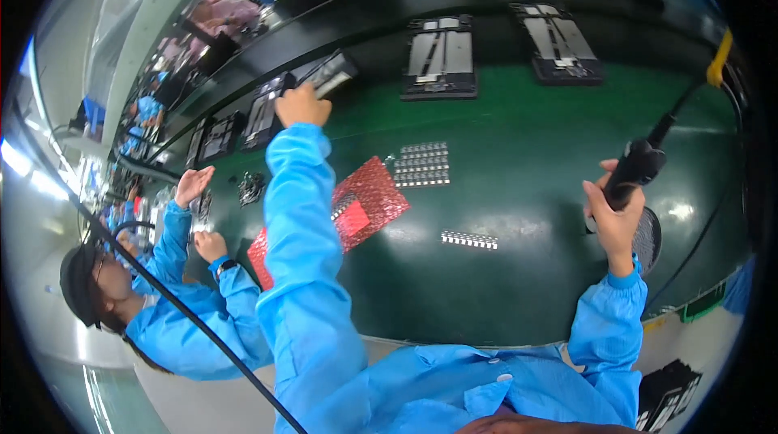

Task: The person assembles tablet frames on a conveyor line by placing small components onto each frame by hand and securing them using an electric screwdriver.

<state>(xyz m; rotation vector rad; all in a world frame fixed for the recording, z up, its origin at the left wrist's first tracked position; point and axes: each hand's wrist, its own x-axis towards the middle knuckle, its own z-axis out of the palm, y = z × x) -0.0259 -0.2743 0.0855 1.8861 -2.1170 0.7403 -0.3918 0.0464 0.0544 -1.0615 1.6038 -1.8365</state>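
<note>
My left hand (304, 105) is stretched far across the bench, its fingers curled at the near edge of a tilted flat black device (332, 74) with a pale panel. The fingertips are hidden behind the hand. On the right, my right hand (613, 215) is wrapped around a black corded electric screwdriver (637, 168). Under that hand sits a round dark dish (648, 241). Between my arms lie a short strip of small pale parts (470, 240) and a larger block of such rows (422, 164). Red bubble wrap (381, 191) lies partly behind my left forearm.
Two open flat devices, a nearer-centre one (440, 57) and a right one (556, 42), line the bench's far side. More devices (263, 112) stand at the left. A co-worker (190, 316) in blue works close at my left, hands over the bench. The screwdriver's cord (689, 98) runs up right.
</note>
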